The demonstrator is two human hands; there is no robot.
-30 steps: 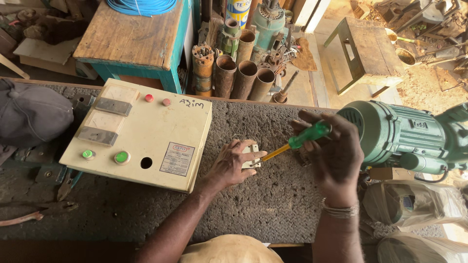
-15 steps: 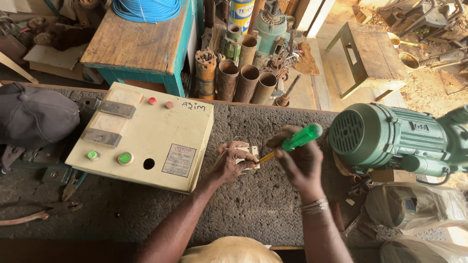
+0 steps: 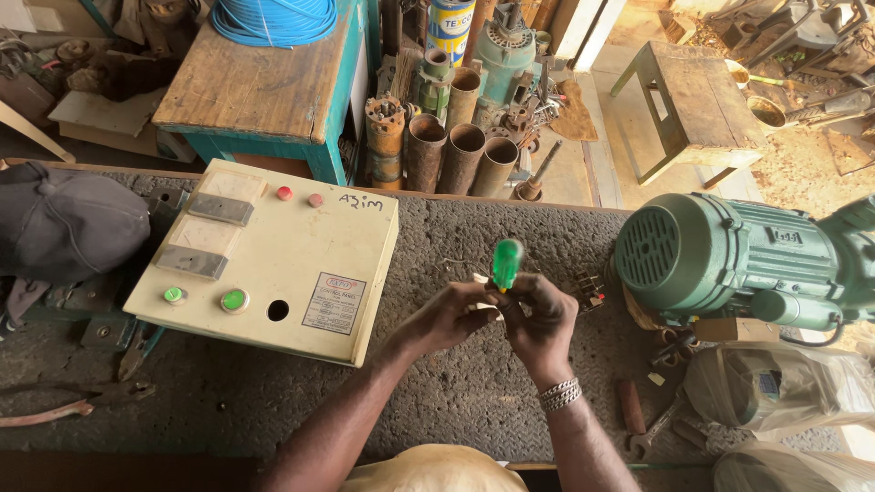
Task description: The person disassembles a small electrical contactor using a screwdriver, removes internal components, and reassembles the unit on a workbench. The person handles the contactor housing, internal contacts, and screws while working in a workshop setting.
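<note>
Frame centre: right hand [image 3: 544,321] grips green-handled screwdriver [image 3: 506,263] upright; left hand [image 3: 451,316] closes on small pale part [image 3: 480,279], beside cream control box [image 3: 264,262].

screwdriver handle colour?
Translucent green. The screwdriver handle sticks up above the right hand; the head view shows it clearly.

Motor repair workshop: green motor [image 3: 729,260], pipes [image 3: 460,155].

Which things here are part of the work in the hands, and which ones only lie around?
In the work:
left hand
right hand
green-handled screwdriver, held in the right hand
small pale part, mostly hidden between the hands

Lying about:
cream control box
green motor
dark cap
rusty pipes
blue wire coil
wrench
pliers
</note>
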